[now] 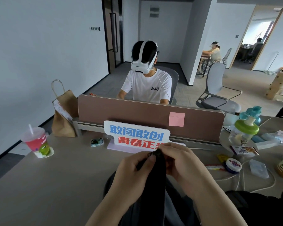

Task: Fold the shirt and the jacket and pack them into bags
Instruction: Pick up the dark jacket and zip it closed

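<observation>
Jacket [158, 175], dark and unfolded: the left hand [134, 168] and right hand [181, 162] pinch its top edge close together above the desk [64, 185], and the rest hangs toward the lap. Folding appears barely begun; packing remains. A paper bag [64, 115] stands well apart.

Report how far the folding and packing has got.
Done: nothing visibly; no folded garment shows, and the brown paper bag stands apart at the far left of the table. In hand: the left hand and right hand both pinch the top of a dark garment, held up unfolded. Left: folding both garments and bagging them.
</observation>
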Available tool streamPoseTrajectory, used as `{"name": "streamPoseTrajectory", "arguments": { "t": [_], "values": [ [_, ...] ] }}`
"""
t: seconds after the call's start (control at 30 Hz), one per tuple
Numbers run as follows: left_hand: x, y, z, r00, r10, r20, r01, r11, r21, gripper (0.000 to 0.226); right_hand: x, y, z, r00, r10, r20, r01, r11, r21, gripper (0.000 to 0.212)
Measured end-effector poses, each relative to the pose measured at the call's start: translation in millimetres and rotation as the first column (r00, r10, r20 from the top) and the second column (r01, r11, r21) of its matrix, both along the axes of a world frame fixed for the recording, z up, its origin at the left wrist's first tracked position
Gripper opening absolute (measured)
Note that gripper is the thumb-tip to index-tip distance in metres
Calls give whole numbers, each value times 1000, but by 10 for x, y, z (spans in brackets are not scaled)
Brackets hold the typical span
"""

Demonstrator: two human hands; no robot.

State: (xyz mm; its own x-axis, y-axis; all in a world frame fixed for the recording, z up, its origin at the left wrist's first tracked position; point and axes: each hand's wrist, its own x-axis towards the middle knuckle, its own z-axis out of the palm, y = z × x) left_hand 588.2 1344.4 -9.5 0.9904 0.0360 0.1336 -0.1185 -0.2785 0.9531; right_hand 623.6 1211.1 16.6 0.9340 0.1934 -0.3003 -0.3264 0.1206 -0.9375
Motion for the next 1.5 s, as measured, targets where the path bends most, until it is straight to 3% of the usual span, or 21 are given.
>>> {"name": "streamPoseTrajectory", "arguments": {
  "t": [0.1, 0.17, 0.27, 0.5, 0.6, 0.7, 0.77, 0.83, 0.9, 0.97, 1.07, 1.17, 1.27, 1.37, 1.5],
  "values": [
    [0, 5, 17, 1000, -9, -15, 9, 1000, 13, 22, -21, 37, 16, 976, -32, 213, 82, 969, -234, 20],
    [2, 10, 22, 999, -13, -36, 13, 1000, -5, 24, -41, 53, 47, 911, -21, 412, 198, 898, -392, 16],
    [15, 20, 4, 999, -20, -36, 19, 999, -36, 34, -60, 55, 94, 799, 81, 596, 262, 845, -466, 17],
    [26, 40, -43, 1000, -10, 19, 10, 1000, -9, 52, -56, 30, 90, 759, 150, 633, 214, 861, -461, 21],
    [39, 36, -74, 999, -28, 41, 28, 1000, 12, 45, -47, 43, 99, 801, 107, 588, 231, 851, -471, 18],
    [15, 37, -32, 994, -81, 76, 73, 992, 105, 27, -41, 49, 104, 935, 29, 352, 119, 912, -392, 24],
    [-10, 35, -6, 984, -142, 104, 124, 979, 163, 23, -57, 30, 122, 996, 51, 71, -44, 994, -97, 29],
    [-38, 23, 15, 983, -149, 105, 134, 982, 131, 19, -72, -3, 130, 996, 67, -59, -61, 994, 91, 27],
    [-48, 8, 22, 990, -112, 87, 106, 992, 70, 23, -59, -17, 103, 999, -20, 50, 19, 999, 27, 23],
    [-37, -3, 10, 996, -47, 74, 44, 998, 35, 22, -64, -24, 112, 952, -67, 300, 112, 984, -137, 18],
    [-6, -5, 9, 999, 50, 18, -49, 998, -38, 13, -104, -57, 170, 803, 193, 565, 85, 900, -428, 13],
    [-10, -1, 37, 1000, 17, -26, -18, 999, -42, 20, -130, -58, 136, 713, 422, 560, 87, 739, -668, 11],
    [-31, -15, 45, 997, -64, -42, 65, 998, 20, 25, -98, -58, 76, 674, 415, 611, 226, 672, -705, 12],
    [-33, -40, 11, 998, -56, -36, 57, 998, 34, 22, -69, -59, 40, 677, 408, 613, 265, 642, -720, 9],
    [-19, -28, 3, 997, -61, -45, 57, 995, -84, 25, -94, -39, 25, 697, 379, 609, 238, 679, -694, 12]
  ]
}}
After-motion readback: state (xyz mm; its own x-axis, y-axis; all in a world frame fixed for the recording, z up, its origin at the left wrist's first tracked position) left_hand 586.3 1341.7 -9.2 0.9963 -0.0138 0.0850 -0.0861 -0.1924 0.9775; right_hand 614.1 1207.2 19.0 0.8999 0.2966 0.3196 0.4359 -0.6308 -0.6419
